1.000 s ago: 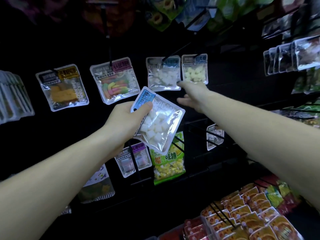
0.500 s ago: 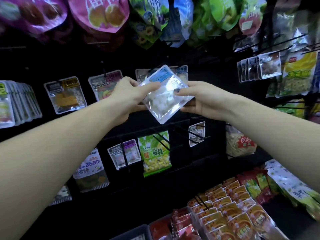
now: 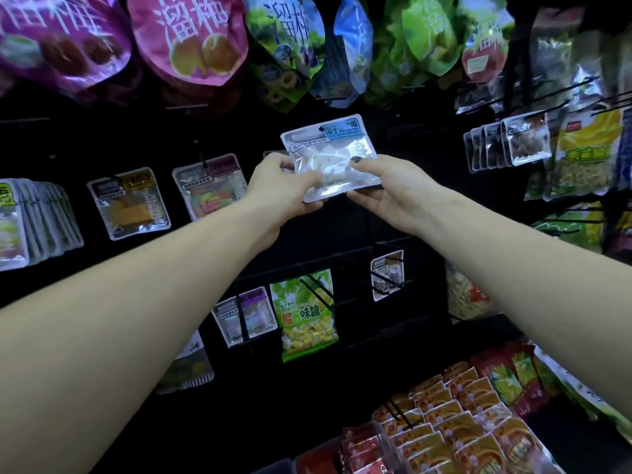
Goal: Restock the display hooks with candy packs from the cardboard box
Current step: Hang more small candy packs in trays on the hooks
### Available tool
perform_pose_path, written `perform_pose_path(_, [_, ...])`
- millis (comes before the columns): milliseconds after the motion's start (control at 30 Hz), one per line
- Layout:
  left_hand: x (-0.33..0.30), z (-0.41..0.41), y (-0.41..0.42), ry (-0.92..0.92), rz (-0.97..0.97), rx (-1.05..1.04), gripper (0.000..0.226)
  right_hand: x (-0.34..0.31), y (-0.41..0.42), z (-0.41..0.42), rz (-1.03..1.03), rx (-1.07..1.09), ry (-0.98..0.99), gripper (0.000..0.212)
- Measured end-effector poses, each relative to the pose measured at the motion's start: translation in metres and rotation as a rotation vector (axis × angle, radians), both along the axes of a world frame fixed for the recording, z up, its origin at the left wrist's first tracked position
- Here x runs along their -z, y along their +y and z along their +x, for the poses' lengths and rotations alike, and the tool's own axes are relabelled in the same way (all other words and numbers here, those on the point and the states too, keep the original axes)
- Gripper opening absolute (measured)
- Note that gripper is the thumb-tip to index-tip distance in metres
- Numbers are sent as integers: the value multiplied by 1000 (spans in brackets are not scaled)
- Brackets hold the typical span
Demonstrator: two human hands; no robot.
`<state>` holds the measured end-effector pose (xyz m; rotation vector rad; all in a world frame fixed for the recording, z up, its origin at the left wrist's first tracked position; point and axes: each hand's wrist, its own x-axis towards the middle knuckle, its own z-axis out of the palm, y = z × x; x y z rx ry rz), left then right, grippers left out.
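Both bare forearms reach up toward a dark wall of display hooks, and the clear candy pack [image 3: 330, 158] with white pieces and a blue label sits higher and squarer to the camera than half a second ago, when it hung tilted between the hands. The left hand [image 3: 282, 189] now pinches the pack's lower left edge, thumb on the front. The right hand [image 3: 388, 189] grips its right side, with the dark-nailed thumb pressed on the film. One pack is in hand; the cardboard box is out of view.

Below the held pack, three packs hang in a row: a purple-labelled clear pack [image 3: 244, 316], a green and yellow bag [image 3: 307, 313] and a small clear pack [image 3: 387, 273]. Left of the held pack hang two single clear packs, one rainbow-coloured [image 3: 212, 186] and one orange [image 3: 130, 203], then a thick stack of clear packs [image 3: 34, 222] too tightly set to count. Above the held pack, large pink, green and blue bags [image 3: 191, 39] overlap along the top row.
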<state>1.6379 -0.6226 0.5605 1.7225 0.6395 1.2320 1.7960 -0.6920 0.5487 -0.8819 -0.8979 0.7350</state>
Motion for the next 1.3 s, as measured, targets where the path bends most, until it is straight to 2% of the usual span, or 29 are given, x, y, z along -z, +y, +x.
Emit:
perform_pose_path(333, [2,12,15,-85,34,3,17,-2,18,6,24,9,67,15])
perform_pose_path(500, [7,16,32,-59,47,-3,17,2,35,9,11,1,83,26])
perform_pose_path(767, [22,31,107,-6,54,-83,13,15,106,14,-23,30,99,32])
perform_pose_path(867, [28,39,140,9,35,-132,24,22,139,15,-14,41,135,32])
perform_pose_path(933, [30,44,159,-3,47,-143,13,26,164,17,-3,56,171,39])
perform_pose_path(1067, [32,51,183,7,52,-180,14,31,199,19,23,81,225,57])
perform_pose_path(1133, [30,50,190,10,25,-193,14,31,209,18,19,87,232,51])
perform_pose_path(1233, [27,46,189,25,-56,-183,17,30,212,14,-41,113,211,33])
perform_pose_path(1300, [27,40,181,42,-99,-163,25,32,206,10,-99,123,186,41])
